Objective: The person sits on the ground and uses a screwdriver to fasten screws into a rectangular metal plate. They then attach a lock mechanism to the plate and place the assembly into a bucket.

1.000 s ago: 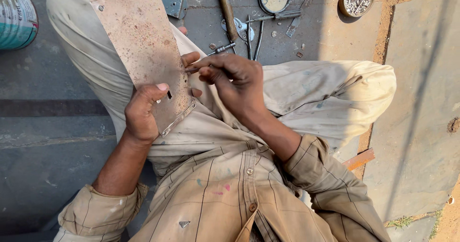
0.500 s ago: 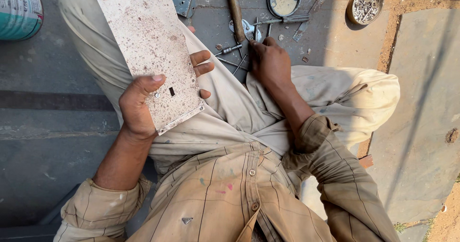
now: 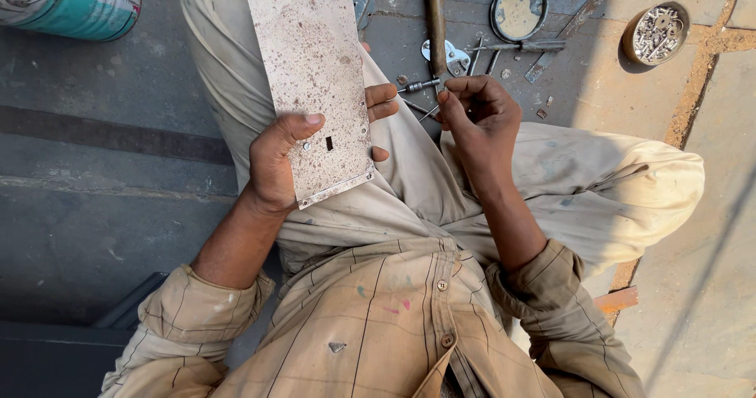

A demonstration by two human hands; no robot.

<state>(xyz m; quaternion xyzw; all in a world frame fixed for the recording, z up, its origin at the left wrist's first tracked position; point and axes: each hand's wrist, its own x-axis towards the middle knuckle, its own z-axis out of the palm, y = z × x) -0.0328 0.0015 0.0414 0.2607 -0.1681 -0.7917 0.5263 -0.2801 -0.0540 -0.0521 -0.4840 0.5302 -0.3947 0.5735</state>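
two hands in view, both yours. your left hand [image 3: 277, 166] grips a speckled metal plate [image 3: 309, 75] near its lower edge: thumb pressed on the face just beside a small dark slot [image 3: 329, 143], the other fingers [image 3: 381, 97] curled round from behind the right edge. plate lies tilted along your left thigh, its far end pointing away from you. your right hand [image 3: 480, 118] sits just right of those fingers, fingertips pinched together on a small thin metal piece [image 3: 429, 114]; too small to tell what kind. a short screw-like bit [image 3: 419, 86] lies on the floor just beyond the pinch. farther beyond the fingers: a wooden handle [image 3: 435, 20], a round tin lid [image 3: 519, 9], a screwdriver [image 3: 521, 47], and well off to the right a small round dish of screws [image 3: 655, 33]. far left of your left hand, a teal and white can [image 3: 75, 3] lies on the floor.
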